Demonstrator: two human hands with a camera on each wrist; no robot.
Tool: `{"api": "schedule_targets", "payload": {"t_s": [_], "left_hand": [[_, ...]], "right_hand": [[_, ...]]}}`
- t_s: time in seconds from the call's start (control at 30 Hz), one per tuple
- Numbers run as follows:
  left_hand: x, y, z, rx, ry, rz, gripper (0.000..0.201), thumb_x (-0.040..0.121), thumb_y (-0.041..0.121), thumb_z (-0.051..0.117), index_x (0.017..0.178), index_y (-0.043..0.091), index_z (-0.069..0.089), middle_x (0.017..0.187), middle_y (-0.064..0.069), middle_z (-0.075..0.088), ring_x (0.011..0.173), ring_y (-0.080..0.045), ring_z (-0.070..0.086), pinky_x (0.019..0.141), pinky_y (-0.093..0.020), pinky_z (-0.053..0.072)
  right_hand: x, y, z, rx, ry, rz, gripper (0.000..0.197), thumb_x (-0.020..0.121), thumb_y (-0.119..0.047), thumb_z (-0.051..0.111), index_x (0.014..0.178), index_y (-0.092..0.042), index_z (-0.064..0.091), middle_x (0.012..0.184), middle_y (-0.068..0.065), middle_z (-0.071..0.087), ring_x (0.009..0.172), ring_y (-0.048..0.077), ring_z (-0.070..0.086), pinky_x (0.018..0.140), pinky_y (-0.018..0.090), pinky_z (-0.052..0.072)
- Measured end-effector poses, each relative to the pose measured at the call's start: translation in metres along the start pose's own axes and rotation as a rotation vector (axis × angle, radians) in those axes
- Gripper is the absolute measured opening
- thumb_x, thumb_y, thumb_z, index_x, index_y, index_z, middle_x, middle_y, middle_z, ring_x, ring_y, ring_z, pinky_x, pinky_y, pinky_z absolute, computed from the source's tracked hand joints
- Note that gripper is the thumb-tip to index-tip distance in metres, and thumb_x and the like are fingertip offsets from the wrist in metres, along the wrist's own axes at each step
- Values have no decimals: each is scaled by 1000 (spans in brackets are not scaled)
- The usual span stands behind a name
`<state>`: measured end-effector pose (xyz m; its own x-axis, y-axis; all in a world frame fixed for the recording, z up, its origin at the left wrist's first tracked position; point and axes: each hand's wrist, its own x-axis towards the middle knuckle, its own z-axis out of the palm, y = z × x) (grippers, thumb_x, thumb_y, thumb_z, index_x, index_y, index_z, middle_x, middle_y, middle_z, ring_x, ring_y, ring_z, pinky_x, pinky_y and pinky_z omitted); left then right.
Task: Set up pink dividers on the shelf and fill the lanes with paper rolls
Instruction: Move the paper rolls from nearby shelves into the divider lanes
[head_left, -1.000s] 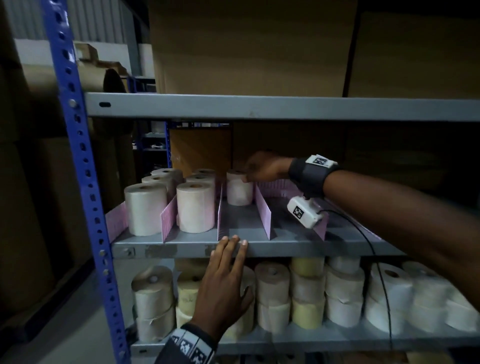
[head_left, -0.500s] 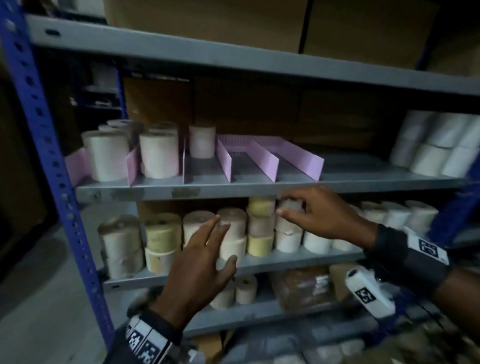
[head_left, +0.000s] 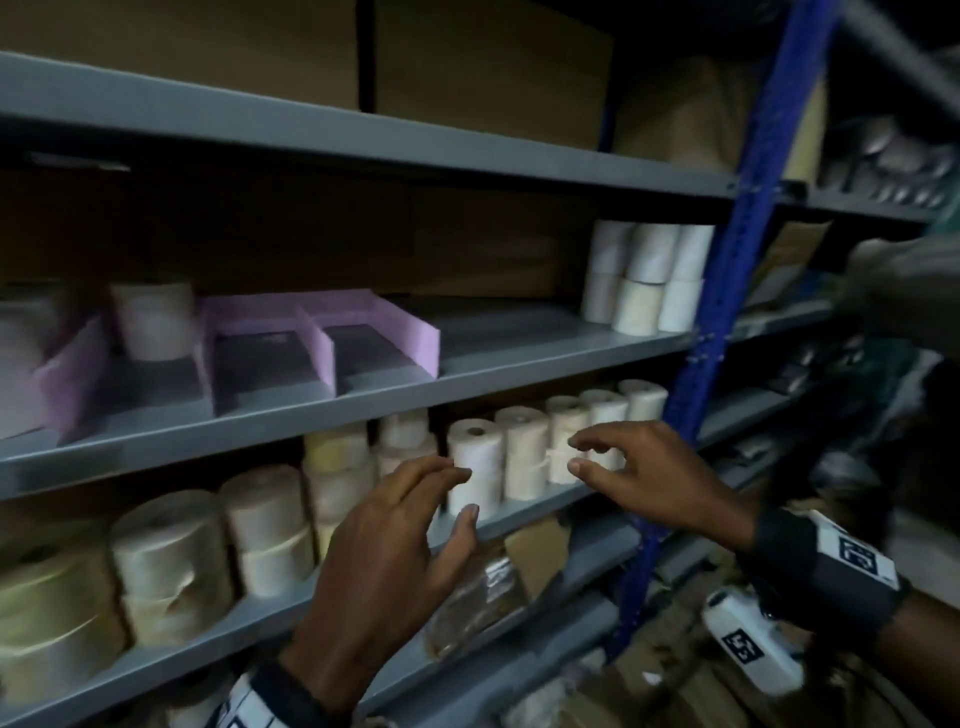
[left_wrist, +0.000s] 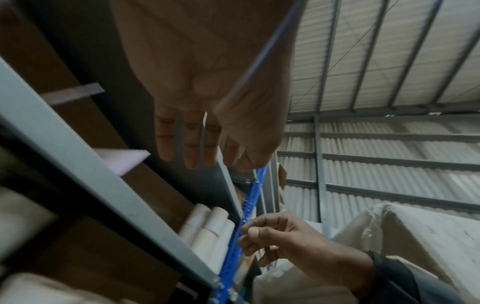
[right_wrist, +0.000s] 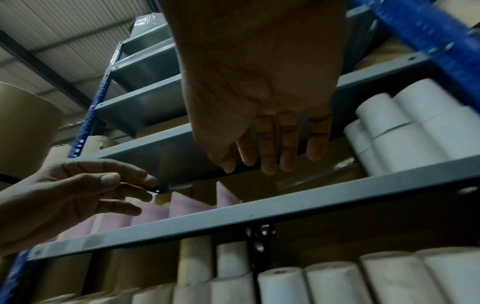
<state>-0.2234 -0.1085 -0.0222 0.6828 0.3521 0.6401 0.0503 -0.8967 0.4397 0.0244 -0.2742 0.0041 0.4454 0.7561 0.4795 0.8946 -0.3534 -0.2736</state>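
Both hands hover empty in front of the lower grey metal shelf (head_left: 540, 512), fingers loosely spread. The left hand (head_left: 395, 561) is near a white paper roll (head_left: 475, 467); the right hand (head_left: 654, 480) is just right of it, before cream rolls (head_left: 566, 441). Pink cardboard dividers (head_left: 317, 343) stand on the shelf above, with one roll (head_left: 153, 319) in a left lane.

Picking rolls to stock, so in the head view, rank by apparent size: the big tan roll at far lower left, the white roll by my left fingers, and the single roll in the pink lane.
1. Big tan roll
2. Single roll in the pink lane
3. White roll
The last two look alike.
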Motion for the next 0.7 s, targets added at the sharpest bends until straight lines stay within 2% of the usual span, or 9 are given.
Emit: {"api": "schedule_targets", "payload": {"t_s": [0.07,0.13,0.2,0.27,0.37,0.47,0.53,0.6,0.7], "left_hand": [[26,15,25,-28,21,25,28,88,32,68,111,19,79,118,4,73,103,-16,72,82,-34,60],[54,31,53,-71,32,61,27,88,32,68,109,19,80,117,6,74,103,-15,72,81,-31,60],[85,44,79,-93,45,88,29,90,36,65,109,21,80,118,9,73,106,-13,71,87,-34,58],[117,55,105,-104,45,88,29,92,39,64,111,23,79,119,13,72,110,-9,69,90,-35,57],[161,68,140,-132,40,105,25,94,35,68,113,22,78,117,12,72,109,-9,68,95,-31,54],[204,78,175,-174,50,89,23,95,33,70,115,24,76,115,12,71,106,-8,68,92,-32,55],[231,80,197,-181,50,73,25,95,33,72,119,26,74,116,13,71,106,-7,66,90,-28,54],[255,80,220,-180,37,52,28,96,34,71,123,26,72,118,11,71,107,-6,65,88,-23,51],[286,75,250,-182,20,1,34,97,36,69,129,24,70,124,8,71,111,-8,64,91,-23,49]], "right_hand": [[2,33,-15,-3,49,26,45,80,-65,54,106,-33,71,97,-20,72,88,-4,66,78,32,56],[8,69,-33,-6,102,52,45,79,-64,55,104,-31,72,94,-18,73,88,-3,66,79,32,56],[16,101,-49,-23,149,62,42,80,-61,57,101,-29,73,93,-18,73,89,-4,67,80,30,55],[27,130,-64,-14,182,77,34,81,-55,62,99,-30,73,92,-20,73,90,-6,66,82,24,54],[47,169,-79,22,224,93,27,81,-45,71,102,-28,75,94,-22,72,91,-8,66,83,10,48],[71,200,-93,67,280,115,23,81,-45,71,98,-29,74,88,-19,73,85,-10,65,79,16,53],[88,217,-100,102,321,114,25,82,-45,70,101,-28,74,88,-19,72,83,-11,64,75,12,50],[105,233,-104,130,357,127,30,83,-45,69,107,-26,73,92,-15,73,86,-8,65,76,11,49],[131,253,-106,193,410,168,32,84,-44,71,110,-26,72,97,-13,72,91,2,66,81,22,53]]}}
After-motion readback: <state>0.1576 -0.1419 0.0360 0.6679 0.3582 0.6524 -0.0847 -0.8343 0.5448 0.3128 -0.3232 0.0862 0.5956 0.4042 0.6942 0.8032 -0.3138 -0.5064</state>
